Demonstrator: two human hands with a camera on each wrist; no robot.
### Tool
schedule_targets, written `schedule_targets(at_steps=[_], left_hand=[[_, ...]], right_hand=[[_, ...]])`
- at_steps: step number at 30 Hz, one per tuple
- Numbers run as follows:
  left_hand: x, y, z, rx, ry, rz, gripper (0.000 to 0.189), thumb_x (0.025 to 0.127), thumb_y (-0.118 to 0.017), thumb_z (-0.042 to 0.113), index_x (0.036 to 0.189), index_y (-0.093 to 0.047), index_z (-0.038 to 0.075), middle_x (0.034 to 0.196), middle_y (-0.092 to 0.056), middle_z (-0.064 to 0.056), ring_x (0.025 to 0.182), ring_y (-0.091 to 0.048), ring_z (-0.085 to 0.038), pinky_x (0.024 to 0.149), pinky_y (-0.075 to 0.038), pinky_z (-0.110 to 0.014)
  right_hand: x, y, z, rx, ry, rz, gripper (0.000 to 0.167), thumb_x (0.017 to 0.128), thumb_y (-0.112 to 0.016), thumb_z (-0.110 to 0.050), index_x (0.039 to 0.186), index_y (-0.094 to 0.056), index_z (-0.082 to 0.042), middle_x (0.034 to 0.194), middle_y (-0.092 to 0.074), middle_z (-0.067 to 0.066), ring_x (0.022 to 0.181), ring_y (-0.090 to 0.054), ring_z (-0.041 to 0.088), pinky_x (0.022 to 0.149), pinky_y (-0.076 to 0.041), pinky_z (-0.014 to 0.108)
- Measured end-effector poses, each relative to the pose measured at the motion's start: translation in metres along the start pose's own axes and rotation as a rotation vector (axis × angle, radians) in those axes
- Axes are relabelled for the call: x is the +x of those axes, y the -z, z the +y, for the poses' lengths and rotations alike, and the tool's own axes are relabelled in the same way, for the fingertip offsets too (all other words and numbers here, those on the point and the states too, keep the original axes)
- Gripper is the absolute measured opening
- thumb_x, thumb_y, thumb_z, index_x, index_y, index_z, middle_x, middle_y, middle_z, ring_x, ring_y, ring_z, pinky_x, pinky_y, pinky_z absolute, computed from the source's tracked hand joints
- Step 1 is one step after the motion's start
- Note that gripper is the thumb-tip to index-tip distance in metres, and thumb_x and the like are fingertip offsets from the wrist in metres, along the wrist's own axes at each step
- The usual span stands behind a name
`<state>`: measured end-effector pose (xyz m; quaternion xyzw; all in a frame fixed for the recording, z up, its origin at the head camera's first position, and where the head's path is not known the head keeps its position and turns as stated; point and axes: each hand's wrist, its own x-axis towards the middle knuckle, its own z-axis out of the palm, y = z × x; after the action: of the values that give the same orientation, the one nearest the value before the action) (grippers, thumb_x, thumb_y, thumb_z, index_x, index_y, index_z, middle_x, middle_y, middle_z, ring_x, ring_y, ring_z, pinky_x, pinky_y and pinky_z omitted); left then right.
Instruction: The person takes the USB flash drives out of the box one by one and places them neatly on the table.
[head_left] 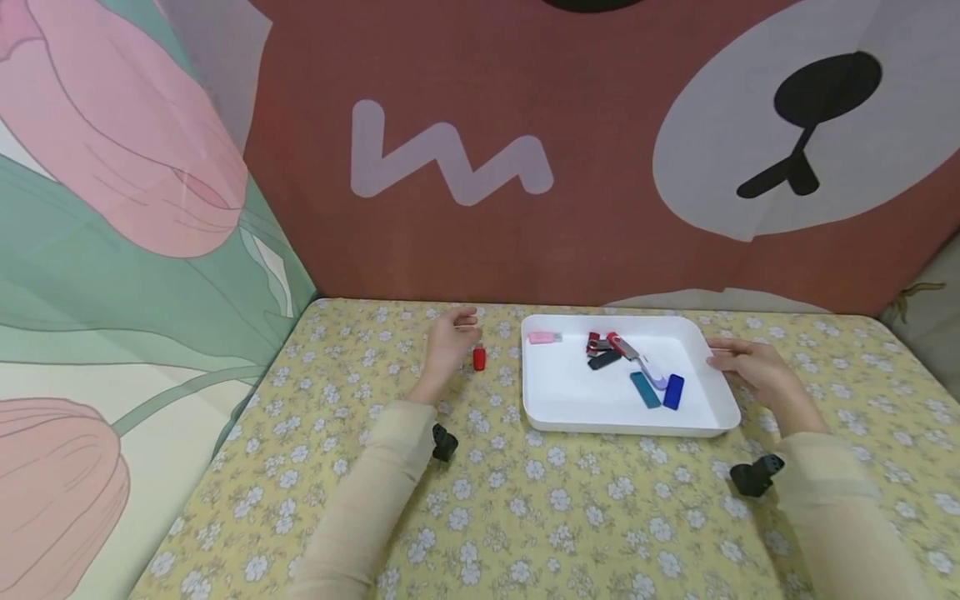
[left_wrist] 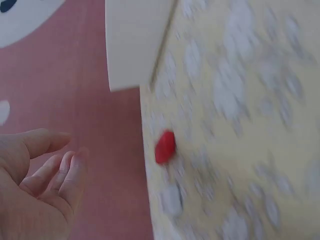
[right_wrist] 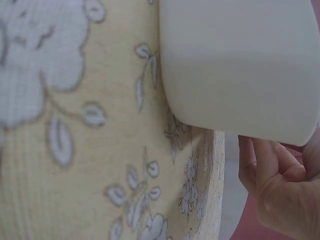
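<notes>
Left hand (head_left: 450,342): held above the table (head_left: 450,542), left of the tray (head_left: 562,392); fingers released and loosely curved, thumb set apart.
Red piece (head_left: 479,359): laid on the table toward its far edge, between left hand and tray's left edge; seen apart from the fingers in the left wrist view.
Right hand (head_left: 761,375): placed at the tray's right edge, toward its far corner; rim pinched between thumb and fingers.
Tray: rested on the table, nearer its far edge.
Pink drive (head_left: 540,337): laid in the tray's far left corner.
Black drive (head_left: 604,360): crowded near red drive (head_left: 615,342), toward tray's far edge.
Teal drive (head_left: 645,390), blue drive (head_left: 673,392): laid side by side toward the near right corner.
Purple drive (head_left: 655,377): located just beyond these.
</notes>
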<state>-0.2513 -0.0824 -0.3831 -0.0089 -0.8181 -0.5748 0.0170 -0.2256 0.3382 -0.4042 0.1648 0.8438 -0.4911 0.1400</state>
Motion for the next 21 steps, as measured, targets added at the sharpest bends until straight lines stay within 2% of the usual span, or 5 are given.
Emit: schedule_targets(at_steps=[5,11,15,18,21], left_hand=[[0.001,-0.021,0.011,0.034,-0.038,-0.013,0.036,0.09,-0.059,0.001,0.127,-0.058,0.0,0.121,-0.062,-0.022,0.111,-0.062,-0.032,0.089,-0.056,-0.035],[0.005,-0.047,0.017,0.076,-0.072,-0.047,0.036,0.089,-0.059,-0.001,0.125,-0.06,-0.001,0.117,-0.064,-0.018,0.108,-0.063,-0.03,0.089,-0.056,-0.034],[0.003,-0.061,0.021,0.078,-0.079,-0.085,0.036,0.089,-0.058,-0.001,0.125,-0.059,-0.001,0.119,-0.064,-0.018,0.109,-0.061,-0.03,0.088,-0.055,-0.036],[0.001,-0.069,0.024,0.087,-0.084,-0.09,0.035,0.089,-0.058,-0.001,0.125,-0.06,-0.001,0.119,-0.064,-0.019,0.109,-0.06,-0.029,0.087,-0.055,-0.035],[-0.001,-0.078,0.025,0.078,-0.074,-0.088,0.035,0.09,-0.058,-0.001,0.125,-0.06,-0.002,0.12,-0.064,-0.02,0.109,-0.06,-0.029,0.086,-0.055,-0.032]], right_hand=[[0.0,0.001,-0.001,-0.022,0.004,0.002,0.064,0.097,-0.054,-0.026,0.15,-0.027,-0.001,0.154,-0.025,0.026,0.094,-0.053,0.0,0.086,-0.053,0.024],[-0.001,0.001,-0.002,-0.03,0.002,-0.002,0.063,0.098,-0.052,-0.025,0.15,-0.026,-0.001,0.154,-0.024,0.027,0.107,-0.055,0.015,0.086,-0.053,0.026],[-0.001,0.004,-0.002,-0.019,0.023,-0.026,0.064,0.098,-0.053,-0.024,0.15,-0.024,0.001,0.143,-0.042,0.025,0.088,-0.057,-0.003,0.078,-0.052,0.017],[-0.001,0.006,-0.001,0.003,0.048,-0.055,0.066,0.098,-0.054,-0.023,0.15,-0.023,0.003,0.107,-0.063,-0.004,0.074,-0.05,-0.017,0.071,-0.052,0.011],[-0.001,0.007,0.0,0.021,0.059,-0.078,0.067,0.097,-0.054,-0.022,0.15,-0.021,0.004,0.082,-0.051,-0.03,0.071,-0.052,-0.018,0.07,-0.051,0.01]])
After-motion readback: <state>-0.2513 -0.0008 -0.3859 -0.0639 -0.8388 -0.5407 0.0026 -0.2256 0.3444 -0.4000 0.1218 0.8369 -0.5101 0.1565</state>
